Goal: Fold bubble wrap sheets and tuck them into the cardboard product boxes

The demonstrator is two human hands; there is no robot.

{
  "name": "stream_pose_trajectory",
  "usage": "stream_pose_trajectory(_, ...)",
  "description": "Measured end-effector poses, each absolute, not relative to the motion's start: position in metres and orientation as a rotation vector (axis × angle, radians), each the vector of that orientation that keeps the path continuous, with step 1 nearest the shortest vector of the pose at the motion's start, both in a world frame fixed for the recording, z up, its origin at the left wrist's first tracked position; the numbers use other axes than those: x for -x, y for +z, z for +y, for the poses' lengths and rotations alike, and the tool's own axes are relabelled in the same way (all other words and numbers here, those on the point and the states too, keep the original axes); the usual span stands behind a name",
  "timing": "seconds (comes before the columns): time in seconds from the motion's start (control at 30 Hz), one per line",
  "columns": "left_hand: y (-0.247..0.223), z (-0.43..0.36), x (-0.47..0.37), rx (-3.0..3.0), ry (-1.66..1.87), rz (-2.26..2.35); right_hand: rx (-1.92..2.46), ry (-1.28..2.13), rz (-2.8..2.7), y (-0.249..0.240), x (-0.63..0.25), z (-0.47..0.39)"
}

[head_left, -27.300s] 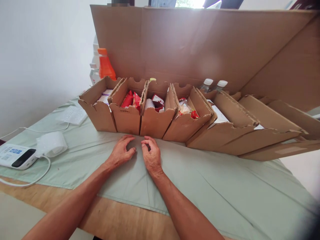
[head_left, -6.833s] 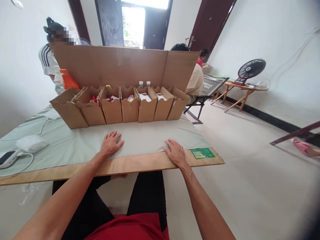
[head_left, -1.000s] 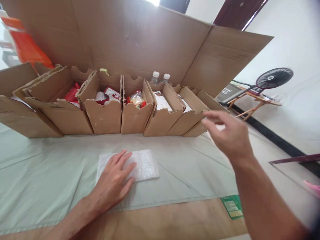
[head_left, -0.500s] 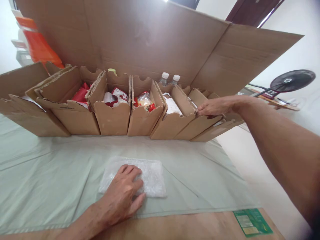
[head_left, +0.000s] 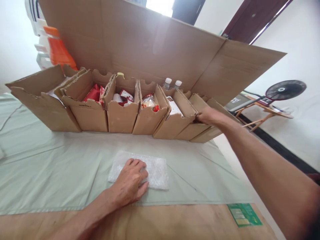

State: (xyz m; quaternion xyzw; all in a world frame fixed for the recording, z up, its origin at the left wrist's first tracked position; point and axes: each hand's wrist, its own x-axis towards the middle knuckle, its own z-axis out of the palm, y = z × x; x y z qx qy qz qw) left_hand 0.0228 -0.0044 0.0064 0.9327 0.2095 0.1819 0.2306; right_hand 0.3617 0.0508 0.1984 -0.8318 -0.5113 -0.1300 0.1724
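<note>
On the pale green cloth lies a flat piece of clear bubble wrap (head_left: 157, 173). My left hand (head_left: 132, 180) rests on its left half, fingers a little bent and lying on top, not gripped round it. Far to the right, my right hand (head_left: 207, 116) reaches down into a narrow cardboard bin (head_left: 191, 131) near the row's right end. Its fingers are hidden inside the bin, so what they touch does not show. Just left of it, another cardboard bin (head_left: 172, 127) holds a white item (head_left: 174, 107).
More bins hold red packets (head_left: 93, 94), a red and white packet (head_left: 127, 95) and a clear packet (head_left: 149, 100). Behind rise a tall cardboard panel (head_left: 155, 43), two white-capped bottles (head_left: 168, 82) and an orange bottle (head_left: 60, 50). A green packet (head_left: 244, 215) lies on the wooden edge; a fan (head_left: 285, 90) stands right.
My right hand has gone deeper into the bin, and its fingers have dropped out of sight. My left hand stays on the bubble wrap. The whole view has shifted slightly.
</note>
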Motion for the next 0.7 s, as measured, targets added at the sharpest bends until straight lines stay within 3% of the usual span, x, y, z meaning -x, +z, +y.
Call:
stream_pose_trajectory(0.1, 0.008, -0.006, -0.022, -2.445, 0.604, 0.575, 2.317, -0.518, -1.312, 0.233, -0.349, 0.015)
stream_pose_trajectory(0.2, 0.016, -0.007, -0.022, -2.032, 0.785, 0.609, 1.806, -0.696, -1.183, 0.241, -0.317, -0.026)
stream_pose_trajectory(0.43, 0.042, 0.013, -0.012, -0.578, 0.594, 0.333, 1.446, 0.097, -1.708, 0.112, -0.207, -0.073)
stream_pose_trajectory(0.57, 0.048, 0.020, -0.002, -0.575, 0.591, 0.386, 1.332, 0.219, -2.234, 0.071, -0.174, -0.093)
stream_pose_trajectory(0.7, 0.040, 0.017, -0.004, -0.716, 0.602, 0.484, 1.408, 0.318, -2.081, 0.079, -0.181, -0.106)
